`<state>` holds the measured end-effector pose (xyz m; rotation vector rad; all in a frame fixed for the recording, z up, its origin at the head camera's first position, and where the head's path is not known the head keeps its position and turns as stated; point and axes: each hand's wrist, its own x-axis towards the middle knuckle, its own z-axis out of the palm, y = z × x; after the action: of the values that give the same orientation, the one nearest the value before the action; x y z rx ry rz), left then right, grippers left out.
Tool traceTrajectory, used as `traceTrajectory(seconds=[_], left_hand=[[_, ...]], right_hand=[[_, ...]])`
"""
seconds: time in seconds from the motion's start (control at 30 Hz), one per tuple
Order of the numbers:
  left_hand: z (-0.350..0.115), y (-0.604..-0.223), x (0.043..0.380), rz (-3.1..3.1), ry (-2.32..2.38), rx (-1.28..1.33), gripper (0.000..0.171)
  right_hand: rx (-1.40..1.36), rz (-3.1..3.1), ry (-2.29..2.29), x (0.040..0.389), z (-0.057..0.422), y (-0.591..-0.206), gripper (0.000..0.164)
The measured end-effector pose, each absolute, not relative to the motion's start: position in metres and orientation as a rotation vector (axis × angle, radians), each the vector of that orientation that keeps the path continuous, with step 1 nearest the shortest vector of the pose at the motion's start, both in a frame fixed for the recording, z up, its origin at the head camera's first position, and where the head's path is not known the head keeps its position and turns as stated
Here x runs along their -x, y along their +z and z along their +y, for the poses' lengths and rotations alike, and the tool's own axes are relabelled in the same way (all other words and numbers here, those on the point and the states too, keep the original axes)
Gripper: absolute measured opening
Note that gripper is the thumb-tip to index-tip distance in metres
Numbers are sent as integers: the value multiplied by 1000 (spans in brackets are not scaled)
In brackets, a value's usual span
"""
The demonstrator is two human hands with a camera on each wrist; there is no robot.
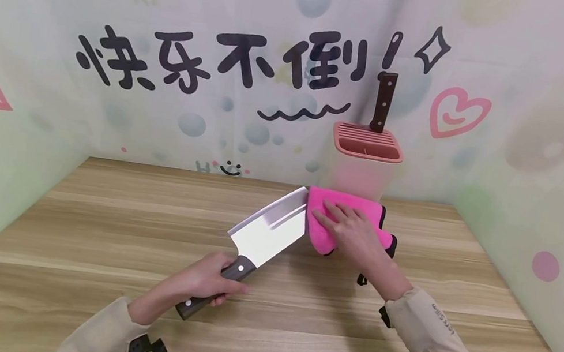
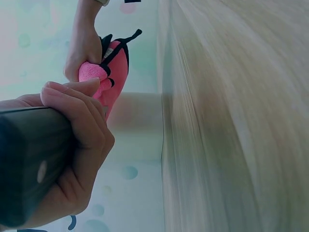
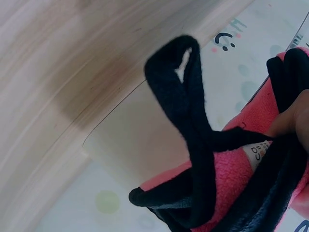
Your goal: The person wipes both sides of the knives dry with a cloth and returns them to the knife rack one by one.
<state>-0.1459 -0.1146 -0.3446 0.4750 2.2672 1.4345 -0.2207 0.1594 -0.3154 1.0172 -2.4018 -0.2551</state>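
The left hand (image 1: 207, 278) grasps the dark riveted handle of a broad, smooth steel cleaver (image 1: 270, 233), tilted above the wood-grained table (image 1: 113, 238). The right hand (image 1: 356, 234) grips a fuzzy pink cloth with black edging (image 1: 321, 235) around the blade's far end, hiding it (a black loop dangles below). The cloth also covers the lower part of a pale, rounded block with a slatted pink top (image 1: 360, 173). "快乐不倒!" runs across the wall (image 1: 161, 133); the cloth's white tag (image 3: 257, 153) is mostly illegible.
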Motion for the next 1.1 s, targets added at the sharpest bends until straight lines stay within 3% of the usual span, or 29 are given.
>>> traceTrajectory(seconds=[0.47,1.1], left_hand=[[-114,-343,146,2272,1425,-481,22],[-106,-343,151,2263,1421,-483,19]], right_hand=[[-1028,-2288,-470,213,153,-314,47],[-1245,-2140,-538,188,127,-318,49]])
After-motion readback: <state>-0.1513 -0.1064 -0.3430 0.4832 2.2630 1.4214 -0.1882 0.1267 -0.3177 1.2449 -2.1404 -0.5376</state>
